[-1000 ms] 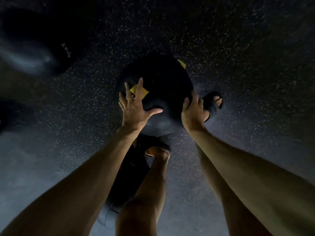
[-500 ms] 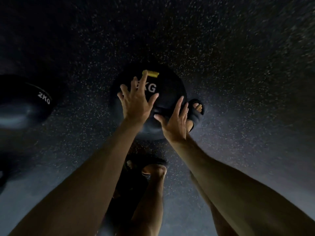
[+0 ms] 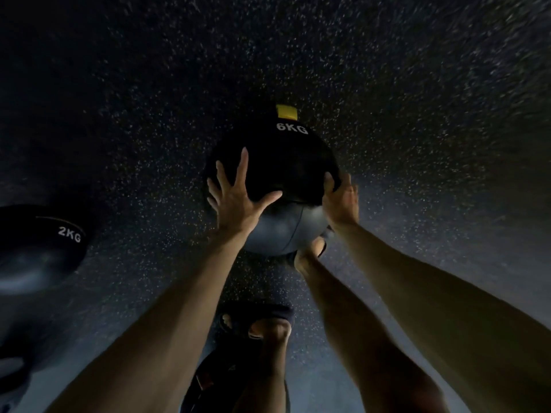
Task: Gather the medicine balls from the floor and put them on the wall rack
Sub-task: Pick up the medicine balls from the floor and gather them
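Because a ball marked 6KG (image 3: 280, 180) on the speckled floor (image 3: 417, 114) is heavy and round, the left hand (image 3: 238, 201) splays and the right hand (image 3: 340, 198) cups opposite sides, seemingly gripping to lift.

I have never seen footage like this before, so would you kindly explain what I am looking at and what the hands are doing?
There is no machine here: a person wears a wide-angle camera on the head, looking down at their own bare arms and feet. The dark surface with pale flecks is a speckled rubber floor. The left hand and right hand are pressed against opposite sides of a black round medicine ball marked 6KG with a yellow patch. Whether it has left the floor I cannot tell. A second black ball marked 2KG lies on the floor at the left edge. The wall rack is not in view.
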A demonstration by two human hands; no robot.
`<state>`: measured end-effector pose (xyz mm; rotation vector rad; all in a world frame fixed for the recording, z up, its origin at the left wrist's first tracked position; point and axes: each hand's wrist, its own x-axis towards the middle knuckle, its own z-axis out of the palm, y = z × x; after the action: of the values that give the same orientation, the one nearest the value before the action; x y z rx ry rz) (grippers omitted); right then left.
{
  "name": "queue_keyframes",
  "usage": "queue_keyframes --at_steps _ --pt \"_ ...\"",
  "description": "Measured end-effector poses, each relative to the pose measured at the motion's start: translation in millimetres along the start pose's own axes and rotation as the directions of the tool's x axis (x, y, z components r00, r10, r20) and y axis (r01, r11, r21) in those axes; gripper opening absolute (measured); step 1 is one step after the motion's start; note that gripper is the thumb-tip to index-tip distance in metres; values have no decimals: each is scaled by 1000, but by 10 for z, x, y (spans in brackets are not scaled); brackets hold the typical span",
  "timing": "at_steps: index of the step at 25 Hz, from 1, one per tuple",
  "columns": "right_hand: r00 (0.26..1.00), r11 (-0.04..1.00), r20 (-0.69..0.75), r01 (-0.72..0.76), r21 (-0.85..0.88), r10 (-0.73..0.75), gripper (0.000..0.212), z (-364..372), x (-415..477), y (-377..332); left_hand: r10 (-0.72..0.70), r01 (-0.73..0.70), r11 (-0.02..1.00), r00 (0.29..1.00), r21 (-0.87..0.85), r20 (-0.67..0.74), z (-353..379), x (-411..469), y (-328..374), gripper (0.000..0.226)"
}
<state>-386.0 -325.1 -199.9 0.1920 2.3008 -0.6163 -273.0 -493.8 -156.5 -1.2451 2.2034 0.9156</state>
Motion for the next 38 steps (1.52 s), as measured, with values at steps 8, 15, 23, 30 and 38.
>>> queue_keyframes --at_steps 8,15,23,30,38 --pt "970 971 127 220 -92 -207 107 -193 -257 -104 -58 56 982 998 180 7 -122 733 1198 80" --pt "986 997 168 3 -78 10 94 -695 608 -586 323 -337 930 940 144 112 -259 567 848 105" --pt "993 1000 -118 15 -13 -16 67 -810 813 -1045 149 -190 962 967 197 206 -532 1402 1661 109" --pt "979 985 -109 167 -54 -172 104 -713 450 -1168 135 -154 980 980 128 149 -833 2268 2559 72" --pt "993 998 -105 -55 34 58 82 -1595 1922 -2220 473 -509 843 855 171 213 -1169 2186 2289 99"
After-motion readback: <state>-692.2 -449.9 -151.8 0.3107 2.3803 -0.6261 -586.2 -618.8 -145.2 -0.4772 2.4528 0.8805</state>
